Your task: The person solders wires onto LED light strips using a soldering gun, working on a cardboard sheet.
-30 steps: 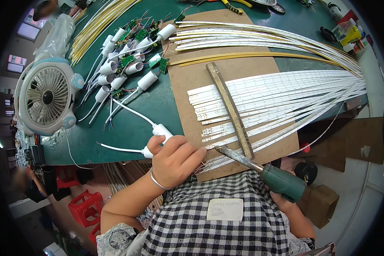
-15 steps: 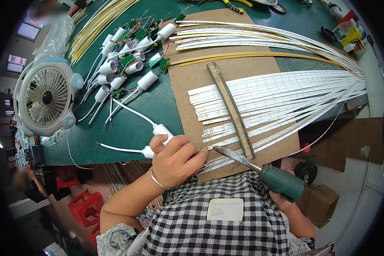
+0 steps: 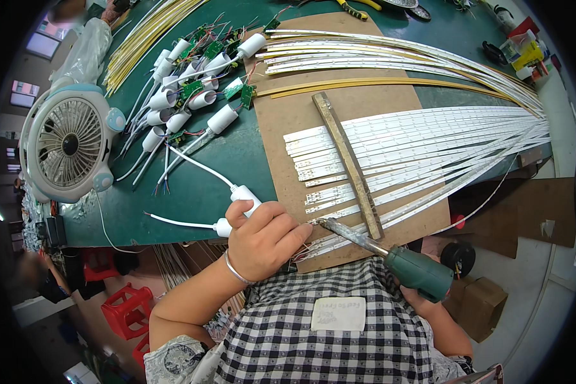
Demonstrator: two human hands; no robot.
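My left hand (image 3: 265,238) is closed around a white plastic cap with a white cable (image 3: 240,195) at the near edge of a brown board (image 3: 301,115). Its fingertips pinch thin wires against the end of a white light strip (image 3: 326,235). My right hand (image 3: 422,297) is mostly hidden behind my checked shirt and grips the green handle of a soldering iron (image 3: 416,272). The iron's metal tip (image 3: 326,224) rests on the strip end right by my left fingertips. Several white light strips (image 3: 429,137) fan across the board under a long flat metal bar (image 3: 349,160).
A pile of white caps with small green circuit boards (image 3: 192,83) lies on the green table (image 3: 192,185). A small desk fan (image 3: 64,144) stands at the left edge. Yellow strips (image 3: 141,35) lie at the back. Red stools (image 3: 125,310) and a cardboard box (image 3: 483,297) sit on the floor.
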